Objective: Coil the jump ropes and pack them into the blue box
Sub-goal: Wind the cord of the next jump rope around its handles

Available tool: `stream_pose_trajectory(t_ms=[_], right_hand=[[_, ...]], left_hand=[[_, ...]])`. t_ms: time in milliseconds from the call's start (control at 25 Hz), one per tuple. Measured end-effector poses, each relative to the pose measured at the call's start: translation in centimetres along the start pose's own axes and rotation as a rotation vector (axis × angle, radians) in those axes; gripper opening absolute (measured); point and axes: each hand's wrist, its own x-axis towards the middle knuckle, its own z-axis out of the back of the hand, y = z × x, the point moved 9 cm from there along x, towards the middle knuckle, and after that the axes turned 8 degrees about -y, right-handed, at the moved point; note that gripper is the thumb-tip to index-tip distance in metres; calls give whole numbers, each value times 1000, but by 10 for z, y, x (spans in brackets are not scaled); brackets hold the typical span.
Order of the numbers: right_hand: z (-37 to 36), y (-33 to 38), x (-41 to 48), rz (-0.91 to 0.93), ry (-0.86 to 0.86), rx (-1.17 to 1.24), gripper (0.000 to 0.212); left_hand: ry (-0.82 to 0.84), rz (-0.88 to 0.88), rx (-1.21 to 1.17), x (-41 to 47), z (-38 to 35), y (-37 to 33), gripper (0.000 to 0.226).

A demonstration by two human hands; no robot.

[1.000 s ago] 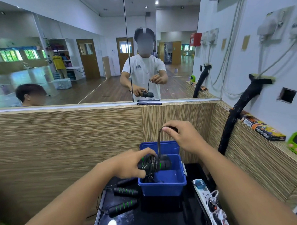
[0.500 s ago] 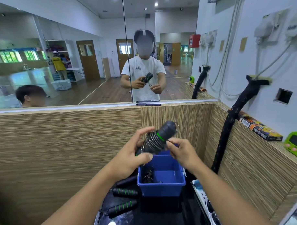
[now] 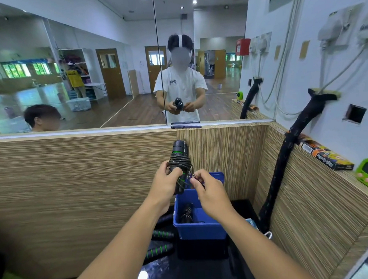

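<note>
My left hand [image 3: 167,182] grips a jump rope's black handles with green rings [image 3: 180,154], held upright above the blue box [image 3: 199,228]. Thin black cord is coiled around the handles. My right hand [image 3: 210,192] pinches the loose end of that cord just right of the coil. Inside the box lies another coiled jump rope [image 3: 186,215]. Left of the box, several black handles with green stripes [image 3: 160,242] lie on the dark tabletop.
Striped wooden partition walls [image 3: 231,158] close in the black table at the back and right. A black padded hose [image 3: 284,167] leans along the right wall. A boxed game [image 3: 325,155] and a green gadget [image 3: 367,172] sit on the right ledge. A mirror [image 3: 93,80] runs above the partition.
My left hand lifted the wrapped handles from over the box and turned them upright. My right hand came down from holding the cord high to pinching its end beside the coil.
</note>
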Motion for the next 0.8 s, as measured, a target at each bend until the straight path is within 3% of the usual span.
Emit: stream_pose_trajectory(t_ms=[360,640,800], right_hand=[[-7,-5,-20,55,155,-36,15],[-2,-7,-26,-121,123,326,15],[-11,-8,-25,-210,144,442,12]], left_hand=[[-134,194,-278,9,0,9,6],[-118,34,-76,19,5,-8,11],[-213,-17,-69,24,8,-8,8]])
